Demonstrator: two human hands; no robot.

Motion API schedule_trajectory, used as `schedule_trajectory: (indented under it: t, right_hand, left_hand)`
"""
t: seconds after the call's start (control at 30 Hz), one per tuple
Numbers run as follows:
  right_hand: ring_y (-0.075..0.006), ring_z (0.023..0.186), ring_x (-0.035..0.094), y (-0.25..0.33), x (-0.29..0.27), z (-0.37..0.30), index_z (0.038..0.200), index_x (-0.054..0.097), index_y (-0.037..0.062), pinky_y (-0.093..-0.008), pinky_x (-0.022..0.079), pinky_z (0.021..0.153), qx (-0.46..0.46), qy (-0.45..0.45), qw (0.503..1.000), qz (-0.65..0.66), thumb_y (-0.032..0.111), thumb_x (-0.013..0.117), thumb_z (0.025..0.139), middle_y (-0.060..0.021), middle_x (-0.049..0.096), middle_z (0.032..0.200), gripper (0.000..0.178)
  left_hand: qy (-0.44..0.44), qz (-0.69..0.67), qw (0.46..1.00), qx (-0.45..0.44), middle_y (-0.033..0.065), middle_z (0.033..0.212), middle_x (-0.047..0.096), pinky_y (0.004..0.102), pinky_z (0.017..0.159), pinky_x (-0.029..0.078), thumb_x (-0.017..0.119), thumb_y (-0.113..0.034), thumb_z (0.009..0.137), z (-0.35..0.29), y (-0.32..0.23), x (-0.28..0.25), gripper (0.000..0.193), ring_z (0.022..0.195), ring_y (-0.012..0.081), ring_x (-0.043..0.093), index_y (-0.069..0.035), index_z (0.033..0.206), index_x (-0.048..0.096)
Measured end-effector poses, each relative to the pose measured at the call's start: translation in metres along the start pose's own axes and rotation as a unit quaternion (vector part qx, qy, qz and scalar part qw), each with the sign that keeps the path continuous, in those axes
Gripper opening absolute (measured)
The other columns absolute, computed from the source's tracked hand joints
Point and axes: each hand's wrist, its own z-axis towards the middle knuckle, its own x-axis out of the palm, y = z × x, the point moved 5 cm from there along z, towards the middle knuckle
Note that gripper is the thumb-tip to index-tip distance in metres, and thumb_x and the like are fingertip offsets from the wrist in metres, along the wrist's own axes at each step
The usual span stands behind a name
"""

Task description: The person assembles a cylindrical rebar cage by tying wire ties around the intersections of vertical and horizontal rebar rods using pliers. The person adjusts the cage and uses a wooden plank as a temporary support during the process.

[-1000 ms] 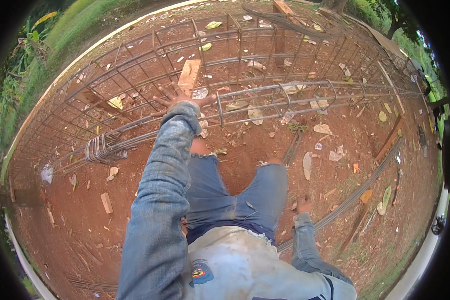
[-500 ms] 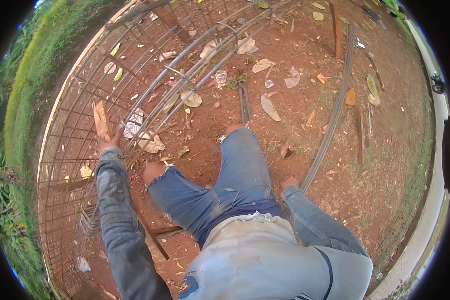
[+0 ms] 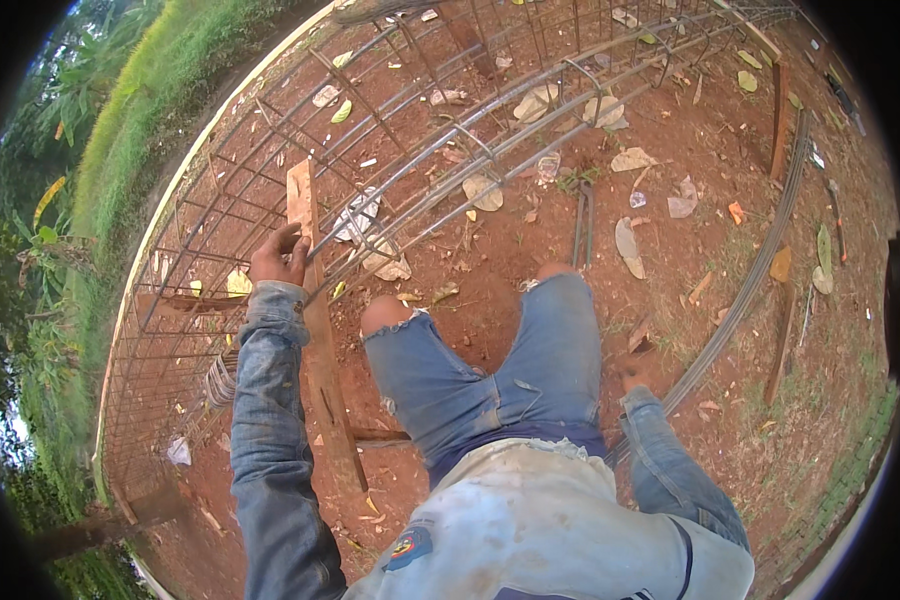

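My left hand [image 3: 278, 257] is at the open end of a long cage of steel reinforcing bars [image 3: 450, 133]. Its bent fingers and thumb close on the left edge of a narrow wooden board [image 3: 320, 350]. This board slants under the ends of the bars, its top poking up through the cage. Beside my right thigh hangs my right hand [image 3: 634, 378], low near a bundle of long thin rods [image 3: 740, 300]. Only a small part of it shows past the sleeve, its fingers unclear. A long-handled cutter-like tool [image 3: 582, 222] lies on the soil before my knees.
Reddish soil [image 3: 490, 300] is strewn with dry leaves and scraps. A coil of wire [image 3: 220, 380] hangs inside the cage at left. Wooden pieces [image 3: 778, 120] lie at the right, and an orange-handled tool [image 3: 836, 225] beyond. Grass [image 3: 140, 110] grows past the cage's far side.
The view has swung, so the scene sits farther right. My left hand has shifted from the bar ends to the board's left edge. My right arm stays low at my side.
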Motion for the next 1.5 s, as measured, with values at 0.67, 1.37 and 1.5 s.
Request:
schedule_trajectory:
  t: [0.67, 1.37, 1.5]
  right_hand:
    - [-0.0326, 0.089, 0.062, -0.025, 0.042, -0.029, 0.095, 0.067, 0.0094, -0.0413, 0.048, 0.078, 0.009, 0.092, 0.996, 0.003, 0.031, 0.056, 0.078, -0.0194, 0.065, 0.091, 0.030]
    - [-0.0371, 0.091, 0.060, 0.060, 0.047, -0.003, 0.095, 0.065, 0.0090, -0.0441, 0.048, 0.081, -0.047, -0.008, 0.998, -0.029, 0.025, 0.058, 0.076, -0.0203, 0.063, 0.094, 0.026]
    - [-0.0373, 0.095, 0.057, 0.161, 0.003, 0.041, 0.102, 0.061, 0.0100, -0.0440, 0.046, 0.083, -0.132, -0.064, 0.989, 0.016, 0.024, 0.058, 0.077, -0.0181, 0.061, 0.100, 0.029]
  left_hand:
    - [-0.025, 0.117, 0.987, 0.110, 0.0163, 0.100, 0.061, 0.0385, 0.083, 0.045, 0.064, -0.014, 0.077, -0.064, -0.011, -0.056, 0.030, 0.095, 0.0329, 0.058, -0.003, 0.105, 0.060]
    - [0.066, -0.233, 0.967, -0.074, 0.0168, 0.134, 0.033, 0.0351, 0.088, 0.042, 0.052, -0.041, 0.088, -0.192, 0.031, 0.006, 0.073, 0.108, 0.0223, 0.047, -0.001, 0.139, 0.018]
    - [0.077, -0.249, 0.956, -0.136, 0.0147, 0.126, 0.040, 0.0351, 0.080, 0.047, 0.054, -0.045, 0.085, -0.193, 0.030, 0.008, 0.079, 0.099, 0.0225, 0.052, -0.002, 0.140, 0.015]
